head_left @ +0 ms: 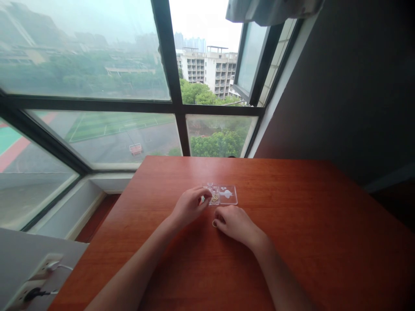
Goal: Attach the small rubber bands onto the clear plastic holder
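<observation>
A small clear plastic case (227,195) lies near the middle of the reddish wooden table (292,242), with small gold-coloured rings (215,198) in its left part. My left hand (189,206) rests at the case's left edge, fingers curled together and pinching at something tiny that I cannot make out. My right hand (235,223) lies on the table just in front of the case, fingers curled, with a small ring (214,223) at its fingertips.
A big window with dark frames (177,86) stands beyond the table's far edge. A dark wall (350,86) runs along the right. At the lower left, a white socket strip (32,280) with plugged cables sits on a ledge.
</observation>
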The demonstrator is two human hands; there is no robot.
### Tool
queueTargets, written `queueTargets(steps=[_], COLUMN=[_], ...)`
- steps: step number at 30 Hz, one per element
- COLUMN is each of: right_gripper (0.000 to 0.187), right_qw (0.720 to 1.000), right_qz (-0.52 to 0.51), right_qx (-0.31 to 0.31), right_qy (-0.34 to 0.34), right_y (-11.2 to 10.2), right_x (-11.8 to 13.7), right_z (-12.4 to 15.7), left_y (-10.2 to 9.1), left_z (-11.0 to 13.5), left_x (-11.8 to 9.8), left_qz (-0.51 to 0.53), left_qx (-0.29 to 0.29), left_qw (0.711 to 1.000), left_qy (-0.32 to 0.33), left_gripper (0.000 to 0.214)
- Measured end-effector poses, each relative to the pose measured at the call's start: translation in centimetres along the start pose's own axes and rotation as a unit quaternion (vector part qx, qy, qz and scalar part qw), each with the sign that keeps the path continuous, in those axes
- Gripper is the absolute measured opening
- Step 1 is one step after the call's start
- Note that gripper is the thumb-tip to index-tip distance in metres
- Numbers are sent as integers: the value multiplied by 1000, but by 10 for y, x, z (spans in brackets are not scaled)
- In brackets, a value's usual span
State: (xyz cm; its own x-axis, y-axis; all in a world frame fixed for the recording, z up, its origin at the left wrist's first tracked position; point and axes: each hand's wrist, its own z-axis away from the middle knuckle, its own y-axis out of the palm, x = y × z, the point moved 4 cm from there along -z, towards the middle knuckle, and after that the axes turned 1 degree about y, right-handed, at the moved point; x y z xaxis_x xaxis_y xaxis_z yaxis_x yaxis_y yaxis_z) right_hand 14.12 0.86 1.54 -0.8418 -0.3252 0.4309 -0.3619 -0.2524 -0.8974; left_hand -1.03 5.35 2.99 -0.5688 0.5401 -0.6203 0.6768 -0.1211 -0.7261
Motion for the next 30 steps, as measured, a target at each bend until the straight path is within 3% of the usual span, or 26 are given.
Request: queueTargets(steps=[9,20,30], right_gripper=[9,13,12], right_qw=[999,982,979], right_qz=[20,-21,-30], right_qx=[-38,-182,-200], right_qy=[30,51,34], right_y=[-6,-20,-19], right_x=[-12,-17,-16], right_z=[-2,-2,-3], left_y=[1,5,9], left_z=[0,0,-1], left_x=[-4,-16,-17], left_qz=[9,65,119], left_qx=[11,44,48], left_qw=[1000,997,991], left_qy=[7,-12,-37], left_gripper=[12,15,14])
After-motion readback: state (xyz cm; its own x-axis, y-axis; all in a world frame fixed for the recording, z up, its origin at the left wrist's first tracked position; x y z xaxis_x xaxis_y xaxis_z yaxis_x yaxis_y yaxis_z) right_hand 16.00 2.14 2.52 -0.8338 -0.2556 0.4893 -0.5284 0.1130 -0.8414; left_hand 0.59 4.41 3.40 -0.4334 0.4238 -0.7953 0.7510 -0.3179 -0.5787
